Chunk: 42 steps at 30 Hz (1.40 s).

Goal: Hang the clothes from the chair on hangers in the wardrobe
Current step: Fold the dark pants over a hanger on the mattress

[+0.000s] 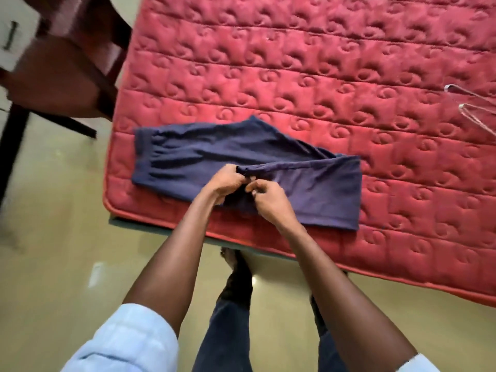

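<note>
No brand, label or writing readable anywhere. Navy pants (241,157) lie flat on the red quilted mattress (322,63), near its front edge, folded over: waistband w/ gathered elastic at the left end, fold at the right. Long axis runs left-right across the view, roughly along the mattress edge, tilted a bit down toward the right. Top layer forms a ridge from the hands out to the right end.

Left hand (224,183) is over the middle of the pants, fingers curled, pinching the edge of the top layer. Right hand (268,200) is just beside it, almost touching, fingers curled narrow w/ thumb and forefinger pinching cloth at the same spot. Both forearms bare, light sleeves pushed up.

Two wire hangers (472,106) lie on the mattress at the far right, well apart from the pants, partly cut off by the frame. Dark wood chair (61,71) stands on the floor at upper left, beside the mattress corner; blurred.
</note>
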Motion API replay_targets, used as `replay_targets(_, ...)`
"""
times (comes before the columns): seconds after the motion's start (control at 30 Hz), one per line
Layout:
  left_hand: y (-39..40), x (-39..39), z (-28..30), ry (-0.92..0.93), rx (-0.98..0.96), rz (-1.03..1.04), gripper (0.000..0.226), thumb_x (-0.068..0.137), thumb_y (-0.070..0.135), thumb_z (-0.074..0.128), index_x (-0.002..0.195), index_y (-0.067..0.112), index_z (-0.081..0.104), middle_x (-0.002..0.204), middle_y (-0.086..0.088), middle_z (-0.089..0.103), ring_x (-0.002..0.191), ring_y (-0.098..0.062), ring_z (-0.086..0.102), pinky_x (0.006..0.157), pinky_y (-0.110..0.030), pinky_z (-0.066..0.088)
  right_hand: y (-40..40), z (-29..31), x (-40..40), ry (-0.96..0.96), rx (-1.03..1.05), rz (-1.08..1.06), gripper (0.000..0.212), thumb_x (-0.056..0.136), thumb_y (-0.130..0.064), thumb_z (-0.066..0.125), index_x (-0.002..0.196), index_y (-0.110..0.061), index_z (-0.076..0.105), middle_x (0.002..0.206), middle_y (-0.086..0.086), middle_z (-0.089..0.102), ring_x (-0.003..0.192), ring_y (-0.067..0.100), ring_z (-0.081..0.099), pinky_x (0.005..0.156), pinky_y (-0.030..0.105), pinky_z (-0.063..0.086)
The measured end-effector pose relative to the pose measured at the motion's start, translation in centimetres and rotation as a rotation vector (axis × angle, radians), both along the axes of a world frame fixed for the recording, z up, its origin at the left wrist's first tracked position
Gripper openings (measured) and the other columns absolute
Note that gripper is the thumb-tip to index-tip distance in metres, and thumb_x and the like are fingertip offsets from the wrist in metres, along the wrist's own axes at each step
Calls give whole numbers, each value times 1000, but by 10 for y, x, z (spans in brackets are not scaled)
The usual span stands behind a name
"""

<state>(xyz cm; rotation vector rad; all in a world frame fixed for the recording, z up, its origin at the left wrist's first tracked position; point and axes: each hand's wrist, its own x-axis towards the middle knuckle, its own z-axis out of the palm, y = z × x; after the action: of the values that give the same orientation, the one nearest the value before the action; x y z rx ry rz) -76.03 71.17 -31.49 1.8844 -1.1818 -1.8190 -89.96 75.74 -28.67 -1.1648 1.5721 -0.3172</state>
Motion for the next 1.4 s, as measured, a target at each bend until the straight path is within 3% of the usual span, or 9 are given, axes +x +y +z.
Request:
replay_targets(0.23, -34, 96, -20, -246, -281, 261, 20, 84, 18, 76, 100, 7, 72, 92, -2, 71, 84, -12, 63, 78, -29, 49, -25, -37, 59, 262, -237, -285, 19, 89, -12, 57, 105, -11, 67, 108, 10, 69, 108, 31, 58, 95, 41, 42)
replay_targets(0.5, -56, 239, -31, -278, -450, 291, 22, 75, 17, 81, 94, 16, 69, 89, 2, 71, 74, 1, 61, 77, -30, 52, -45, -77, 153, 462, -374, -12, 43, 94, -23, 55, 135, -9, 54, 151, 11, 42, 139, 29, 36, 110, 43, 27)
replay_targets(0.63, -54, 282, -46, -336, -455, 322, 35, 74, 21, 79, 106, 12, 68, 99, -3, 73, 90, -17, 68, 88, -41, 54, -45, -99, 181, 549, -358, 174, 52, 98, -29, 49, 146, -11, 41, 159, 11, 28, 147, 30, 23, 114, 45, 21)
replay_targets(0.77, -44, 272, -52, -875, -546, 355, 54, 81, 7, 67, 134, 7, 55, 126, -15, 60, 115, -33, 57, 100, -37, 42, -42, -115, 184, 616, -302, 248, 58, 99, -32, 45, 151, -11, 31, 162, 9, 16, 150, 28, 11, 118, 43, 12)
replay_targets(0.83, -41, 250, -53, -1001, -775, 289, 50, 83, 3, 57, 133, 3, 55, 133, -18, 56, 123, -35, 53, 106, -41, 39, -42, -116, 185, 615, -339, 248, 55, 99, -27, 44, 151, -11, 32, 162, 10, 17, 150, 30, 12, 118, 44, 12)
replay_targets(0.93, -35, 198, -71, -771, -984, -133, 44, 90, 11, 43, 128, 0, 60, 138, -24, 54, 128, -40, 51, 111, -44, 33, -41, -118, 186, 552, -414, 265, 50, 98, -17, 41, 147, -8, 39, 158, 13, 27, 147, 35, 22, 118, 46, 18)
replay_targets(1.07, -18, 170, -108, -835, -683, -421, 62, 97, 45, 29, 149, 12, 39, 157, -19, 31, 146, -36, 27, 120, -48, 13, -40, -130, 161, 570, -449, 404, 52, 102, -34, 31, 147, -9, 41, 155, 12, 34, 145, 32, 29, 118, 42, 13)
replay_targets(1.2, -15, 189, -127, -892, -648, -487, 72, 94, 64, 29, 155, 26, 21, 164, -13, 9, 151, -33, 5, 121, -40, -9, -38, -144, 94, 705, -428, 397, 62, 99, -51, 29, 153, -19, 29, 161, 5, 23, 149, 24, 17, 121, 42, 6)
replay_targets(1.4, -15, 169, -117, -1003, -613, -385, 77, 89, 51, 39, 157, 22, 17, 163, -19, 2, 151, -38, -1, 121, -50, -9, -47, -141, -4, 840, -316, 151, 70, 97, -53, 17, 155, -15, 19, 163, 6, 14, 150, 28, 11, 121, 46, -2)
